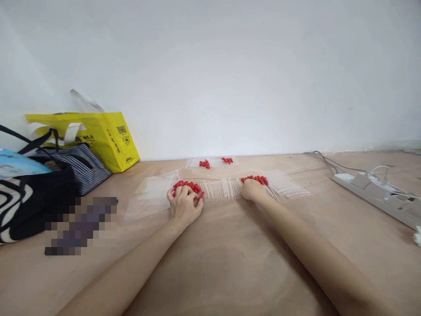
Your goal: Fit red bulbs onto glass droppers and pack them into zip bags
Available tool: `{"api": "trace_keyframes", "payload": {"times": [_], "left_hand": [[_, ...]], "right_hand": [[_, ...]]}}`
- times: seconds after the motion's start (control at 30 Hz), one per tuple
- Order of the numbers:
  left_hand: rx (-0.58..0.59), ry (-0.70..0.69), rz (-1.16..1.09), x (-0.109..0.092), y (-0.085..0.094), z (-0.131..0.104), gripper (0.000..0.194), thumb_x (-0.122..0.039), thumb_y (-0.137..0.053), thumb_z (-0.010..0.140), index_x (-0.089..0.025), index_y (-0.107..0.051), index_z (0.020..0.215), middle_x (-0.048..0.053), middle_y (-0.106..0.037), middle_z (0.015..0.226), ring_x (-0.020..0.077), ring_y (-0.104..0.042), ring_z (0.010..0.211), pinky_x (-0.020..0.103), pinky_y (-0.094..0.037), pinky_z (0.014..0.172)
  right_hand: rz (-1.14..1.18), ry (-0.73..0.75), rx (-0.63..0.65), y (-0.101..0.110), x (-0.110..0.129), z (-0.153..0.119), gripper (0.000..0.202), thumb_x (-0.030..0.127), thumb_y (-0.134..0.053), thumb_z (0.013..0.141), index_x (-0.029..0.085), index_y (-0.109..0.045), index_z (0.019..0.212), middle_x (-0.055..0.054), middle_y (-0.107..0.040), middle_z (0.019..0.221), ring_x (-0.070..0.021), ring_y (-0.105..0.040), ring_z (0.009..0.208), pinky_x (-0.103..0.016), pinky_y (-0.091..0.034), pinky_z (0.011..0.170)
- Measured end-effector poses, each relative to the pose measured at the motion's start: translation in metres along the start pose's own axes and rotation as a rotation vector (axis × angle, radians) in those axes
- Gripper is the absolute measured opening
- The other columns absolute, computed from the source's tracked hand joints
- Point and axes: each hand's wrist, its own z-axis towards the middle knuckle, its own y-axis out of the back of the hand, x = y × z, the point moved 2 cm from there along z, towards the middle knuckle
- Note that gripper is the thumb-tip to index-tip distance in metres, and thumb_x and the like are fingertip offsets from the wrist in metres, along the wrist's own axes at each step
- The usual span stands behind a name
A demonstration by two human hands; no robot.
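On the tan tabletop [210, 259], a row of thin white sticks [223, 189] lay between the two hands. The left hand [184, 204] was half open, its fingers arched over a pile of small red pieces [188, 184]; whether it gripped the single red piece [201, 195] beside its thumb could not be determined. The right hand [253, 190] was curled beside a red cluster [262, 180], its fingertips and any held item hidden.

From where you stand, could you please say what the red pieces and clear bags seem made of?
Red pieces: probably smooth plastic or rubber, judging by their even colour. Clear bags: likely thin, smooth plastic film, since the tabletop shows through.
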Motion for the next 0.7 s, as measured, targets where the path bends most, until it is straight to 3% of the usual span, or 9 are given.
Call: {"api": "trace_keyframes", "payload": {"times": [0.17,0.27,0.33,0.43,0.7], "left_hand": [[0.007,-0.088,-0.073,-0.008,0.025,-0.014,0.009,-0.026,-0.055,0.067,-0.019,-0.06,0.063,0.004,-0.056,0.075,0.0219,-0.051,0.081,0.05,-0.022,0.088],[0.075,-0.163,-0.137,-0.013,0.033,-0.022,0.007,-0.024,-0.054,0.066,-0.02,-0.059,0.064,0.003,-0.056,0.076,0.0209,-0.051,0.081,0.049,-0.022,0.089],[0.124,-0.193,-0.165,-0.015,0.035,-0.025,0.007,-0.023,-0.054,0.065,-0.02,-0.059,0.066,0.003,-0.057,0.078,0.0206,-0.052,0.082,0.048,-0.023,0.089],[0.166,-0.202,-0.194,-0.016,0.033,-0.026,0.008,-0.022,-0.054,0.063,-0.02,-0.059,0.069,0.002,-0.057,0.08,0.0202,-0.052,0.083,0.048,-0.023,0.09],[0.203,-0.262,-0.243,-0.018,0.023,-0.024,0.015,-0.031,-0.053,0.075,-0.025,-0.066,0.08,0.002,-0.062,0.085,0.0196,-0.052,0.085,0.045,-0.028,0.088]], "right_hand": [[-0.019,0.094,-0.05,0.009,-0.004,-0.033,0.027,0.019,-0.036,0.082,0.01,-0.057,0.096,-0.016,-0.061,0.095,-0.0234,-0.057,0.089,-0.031,-0.038,0.071],[-0.047,0.333,-0.028,0.009,-0.01,-0.057,0.025,0.024,-0.035,0.084,0.012,-0.055,0.095,-0.013,-0.062,0.09,-0.0221,-0.058,0.083,-0.028,-0.036,0.065],[-0.07,0.486,0.001,0.006,-0.013,-0.07,0.023,0.025,-0.034,0.085,0.014,-0.053,0.093,-0.01,-0.063,0.088,-0.0206,-0.058,0.079,-0.027,-0.035,0.062],[-0.1,0.601,0.027,0.001,-0.015,-0.077,0.02,0.026,-0.036,0.086,0.016,-0.052,0.09,-0.008,-0.062,0.088,-0.0186,-0.058,0.077,-0.025,-0.032,0.059],[-0.037,0.649,-0.083,-0.001,-0.01,-0.076,0.016,0.027,-0.043,0.083,0.017,-0.055,0.084,-0.006,-0.059,0.086,-0.0174,-0.053,0.082,-0.025,-0.033,0.064]]}}
